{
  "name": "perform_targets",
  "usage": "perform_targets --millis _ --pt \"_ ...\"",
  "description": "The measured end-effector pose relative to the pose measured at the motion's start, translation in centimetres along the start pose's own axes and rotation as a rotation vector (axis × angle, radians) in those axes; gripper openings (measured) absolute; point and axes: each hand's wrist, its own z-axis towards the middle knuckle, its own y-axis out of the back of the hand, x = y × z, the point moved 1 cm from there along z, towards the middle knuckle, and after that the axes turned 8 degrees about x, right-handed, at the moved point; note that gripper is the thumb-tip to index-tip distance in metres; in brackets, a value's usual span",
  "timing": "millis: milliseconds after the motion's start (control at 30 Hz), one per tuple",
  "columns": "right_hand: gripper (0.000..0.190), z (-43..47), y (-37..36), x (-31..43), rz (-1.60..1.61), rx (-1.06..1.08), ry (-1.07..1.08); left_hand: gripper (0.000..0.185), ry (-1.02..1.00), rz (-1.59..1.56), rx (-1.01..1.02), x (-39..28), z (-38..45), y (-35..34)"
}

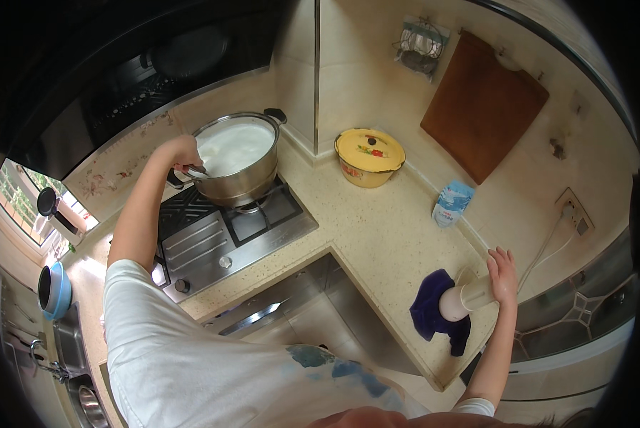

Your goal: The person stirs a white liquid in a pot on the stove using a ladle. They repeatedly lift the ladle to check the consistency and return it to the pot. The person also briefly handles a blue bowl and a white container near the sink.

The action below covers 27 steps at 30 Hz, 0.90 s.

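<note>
A large steel pot (237, 184) full of white, cloudy liquid stands on the gas stove. Over its near left rim, my left hand (183, 153) grips the handle of a metal utensil (199, 170), whose far end is hidden in the liquid. On the right, my right hand (502, 275) rests with spread fingers on top of a tall, pale blender or juicer (467, 299). Its white base stands on a dark purple cloth (428, 305) near the counter's right end.
A yellow lidded enamel pot (370, 158) and a blue-white pouch (452, 203) stand along the wall. A brown cutting board (486, 107) hangs above them. Cords run from the wall socket (575, 214) down behind my right hand. The sink (72, 337) lies at far left, with blue basins (60, 291) beside it.
</note>
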Motion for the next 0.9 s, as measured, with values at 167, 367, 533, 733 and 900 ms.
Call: perform_targets --millis 167,367,533,733,900 --pt "0.039 -0.3 0.3 0.3 -0.016 0.003 -0.017 0.031 -0.055 -0.369 0.177 0.6 0.4 -1.3" --pt "0.039 -0.3 0.1 -0.1 -0.005 0.007 -0.029 0.026 -0.066 -0.971 0.336 2.1 2.8 -3.2" --pt "0.041 -0.2 0.0 -0.5 0.01 0.007 -0.005 0.025 -0.107 -1.216 0.278 5.0 2.1 -3.4" --pt "0.041 0.0 -0.2 -0.5 0.027 0.009 0.005 0.023 -0.148 -1.315 0.177 7.4 -0.3 -3.2" --pt "0.041 0.1 -0.1 -0.3 0.024 0.016 0.015 0.025 -0.189 -1.208 0.057 8.3 -2.6 -2.9"
